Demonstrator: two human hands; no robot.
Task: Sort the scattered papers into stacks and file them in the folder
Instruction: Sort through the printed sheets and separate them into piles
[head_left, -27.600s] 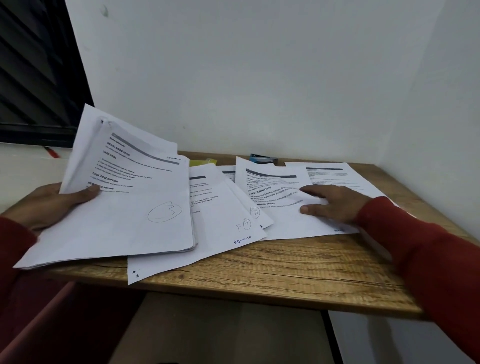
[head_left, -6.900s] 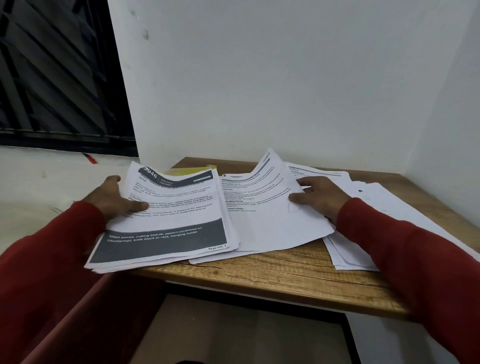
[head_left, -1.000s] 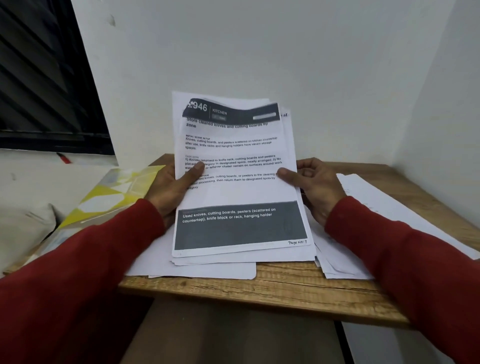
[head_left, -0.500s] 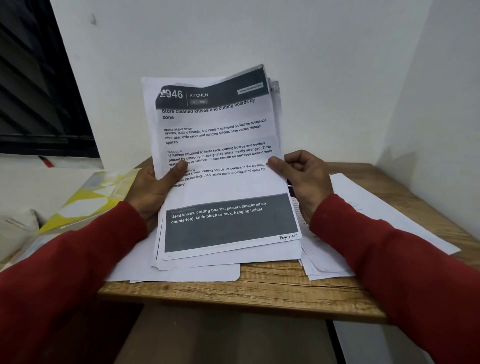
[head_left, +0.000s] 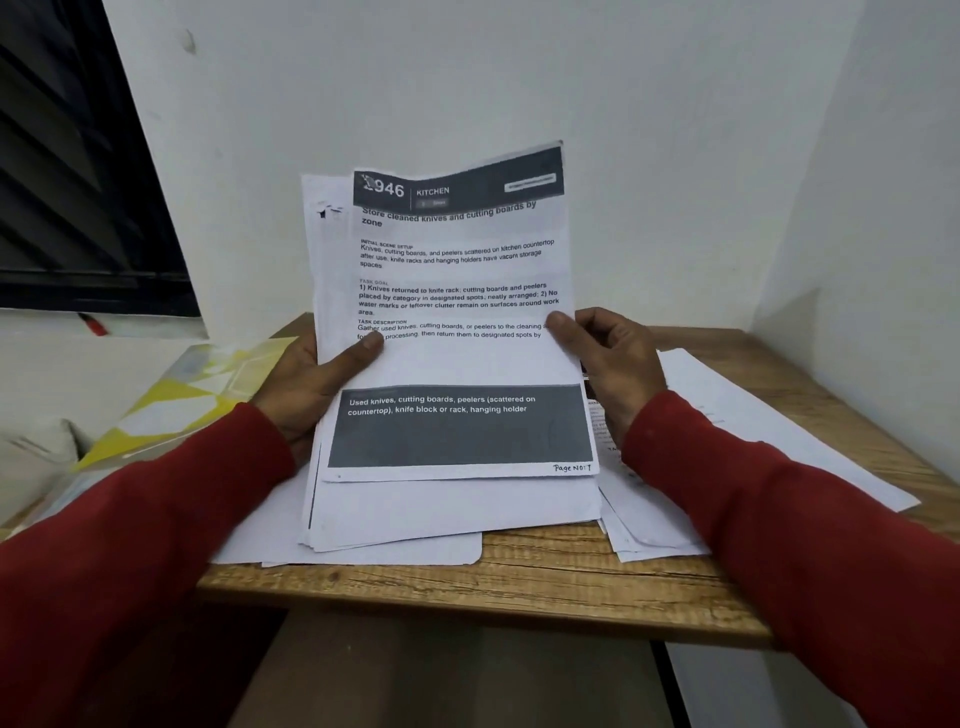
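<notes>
Both hands, left hand (head_left: 306, 384) and right hand (head_left: 613, 358), gripped the upright paper stack (head_left: 457, 364); the folder (head_left: 192, 395) lay leftward, nearer the left.

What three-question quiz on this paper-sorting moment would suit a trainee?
1. True or false: both hands grip the upright paper stack.
2. Which side of the stack is the yellow folder on? A) left B) right
3. What handwritten page number is on the front sheet?

Key: 1. True: left hand, right hand. 2. A. 3. Page 7, apparently.
</notes>
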